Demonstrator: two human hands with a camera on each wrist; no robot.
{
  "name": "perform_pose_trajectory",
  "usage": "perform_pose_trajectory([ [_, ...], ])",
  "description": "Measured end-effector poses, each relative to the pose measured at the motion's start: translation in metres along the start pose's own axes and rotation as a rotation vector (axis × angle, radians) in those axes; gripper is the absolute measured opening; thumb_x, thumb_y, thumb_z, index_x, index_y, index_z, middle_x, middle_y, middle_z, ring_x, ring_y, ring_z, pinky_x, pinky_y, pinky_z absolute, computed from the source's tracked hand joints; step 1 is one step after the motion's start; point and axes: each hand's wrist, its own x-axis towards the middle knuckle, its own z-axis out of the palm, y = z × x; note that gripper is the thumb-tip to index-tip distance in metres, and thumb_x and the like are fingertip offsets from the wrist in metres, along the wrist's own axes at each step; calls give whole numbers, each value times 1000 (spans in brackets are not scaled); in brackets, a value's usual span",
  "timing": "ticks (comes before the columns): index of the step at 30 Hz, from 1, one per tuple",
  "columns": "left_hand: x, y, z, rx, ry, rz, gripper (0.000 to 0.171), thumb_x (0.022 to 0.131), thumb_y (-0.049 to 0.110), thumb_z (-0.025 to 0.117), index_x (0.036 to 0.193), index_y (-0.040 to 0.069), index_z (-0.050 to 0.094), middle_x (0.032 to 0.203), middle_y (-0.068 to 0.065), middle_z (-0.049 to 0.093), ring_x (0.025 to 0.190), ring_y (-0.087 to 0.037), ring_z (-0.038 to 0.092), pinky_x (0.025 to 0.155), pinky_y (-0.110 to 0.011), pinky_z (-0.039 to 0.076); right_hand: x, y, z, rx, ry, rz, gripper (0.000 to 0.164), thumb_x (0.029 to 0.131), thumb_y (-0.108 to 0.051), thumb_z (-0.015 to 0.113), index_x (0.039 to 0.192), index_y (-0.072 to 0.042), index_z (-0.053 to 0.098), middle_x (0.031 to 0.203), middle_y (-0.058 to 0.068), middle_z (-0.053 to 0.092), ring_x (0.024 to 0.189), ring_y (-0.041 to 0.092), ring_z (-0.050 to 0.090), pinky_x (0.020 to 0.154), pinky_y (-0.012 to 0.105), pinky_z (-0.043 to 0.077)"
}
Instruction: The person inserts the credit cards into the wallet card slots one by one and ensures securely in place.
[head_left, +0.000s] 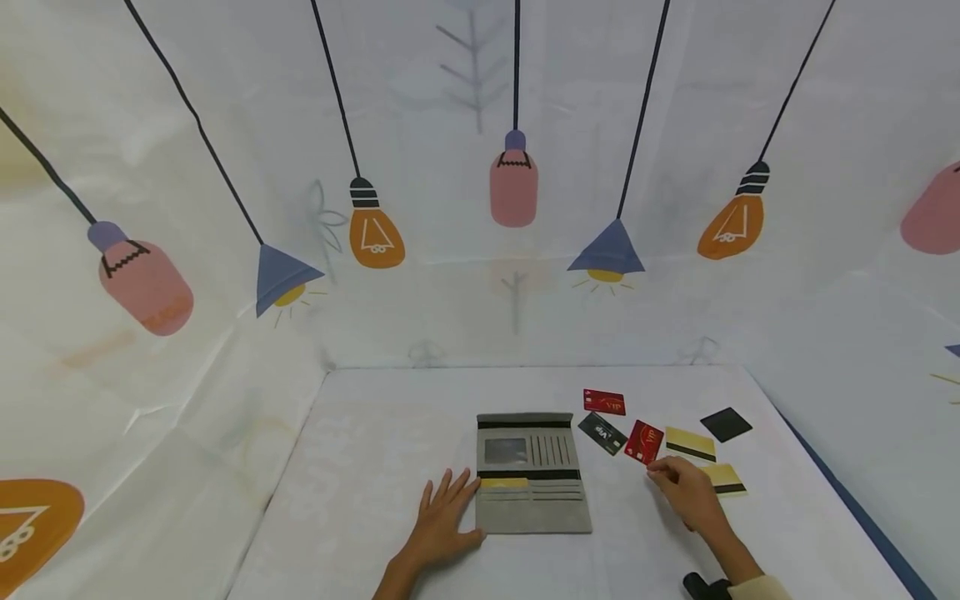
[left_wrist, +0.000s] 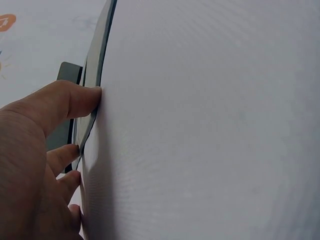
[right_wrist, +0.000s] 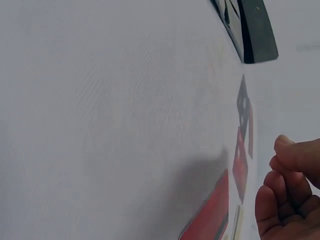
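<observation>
A grey wallet (head_left: 534, 515) lies unfolded, a yellow card (head_left: 504, 483) tucked in a left slot. My left hand (head_left: 444, 521) spreads its fingers on the table, with forefinger and thumb touching the wallet's left edge. My right hand (head_left: 690, 493) is among the loose cards, its fingertips right by a red card (head_left: 644, 442). In the right wrist view its thumb and forefinger tips meet, the other fingers curl, and nothing shows between them. Another red card (right_wrist: 210, 215) with a dark stripe shows low in that view; the hand mostly hides it in the head view.
Beyond lie a red VIP card (head_left: 604, 402), a dark Vip card (head_left: 602, 433), a gold card (head_left: 690, 443), a second gold card (head_left: 726, 479) partly behind the right hand, and a black card (head_left: 726, 424). A lamp-patterned sheet (head_left: 450, 317) surrounds the white table (head_left: 375, 433).
</observation>
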Motion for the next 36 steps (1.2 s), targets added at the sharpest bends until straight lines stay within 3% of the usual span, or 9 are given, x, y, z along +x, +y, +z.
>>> perform_pose_trajectory([
  [12, 8, -2, -2, 18, -3, 0, 81, 83, 49, 71, 153, 23, 41, 163, -5, 34, 153, -39, 22, 119, -68, 8, -12, 33, -39, -36, 33, 246, 38, 93, -19, 66, 109, 15, 62, 88, 20, 65, 81, 28, 59, 60, 29, 49],
  [16, 9, -3, -3, 12, -11, -4, 82, 83, 50, 71, 154, 24, 40, 163, -4, 33, 153, -39, 21, 119, -68, 7, -17, 43, -39, -87, -6, 317, 60, 88, -33, 72, 113, 20, 56, 93, 27, 61, 85, 34, 58, 66, 39, 54],
  [19, 8, -2, -5, 10, -8, -10, 81, 83, 49, 72, 153, 24, 41, 163, -5, 34, 153, -40, 21, 119, -69, 7, -21, 46, -35, -129, -84, 352, 85, 85, -50, 73, 117, 25, 50, 96, 32, 58, 89, 39, 53, 75, 48, 55],
  [23, 6, -1, -3, 14, -11, -20, 82, 81, 49, 73, 152, 23, 43, 162, -6, 36, 152, -41, 22, 118, -70, 8, -28, 46, -28, -177, -109, 383, 102, 77, -63, 74, 117, 27, 46, 97, 36, 56, 90, 42, 48, 76, 52, 56],
  [29, 1, 3, 8, -8, -35, -18, 81, 81, 50, 72, 152, 24, 43, 162, -7, 36, 151, -43, 23, 118, -70, 7, -38, 48, -22, -245, -68, 449, 103, 71, -62, 78, 116, 26, 48, 91, 35, 53, 88, 43, 47, 71, 49, 57],
  [36, -8, 0, 15, -11, -39, 4, 81, 80, 48, 73, 151, 23, 44, 161, -8, 37, 149, -46, 26, 116, -72, 11, -44, 50, -5, -340, -52, 480, 87, 66, -52, 87, 105, 18, 55, 84, 27, 49, 82, 38, 46, 65, 42, 52],
])
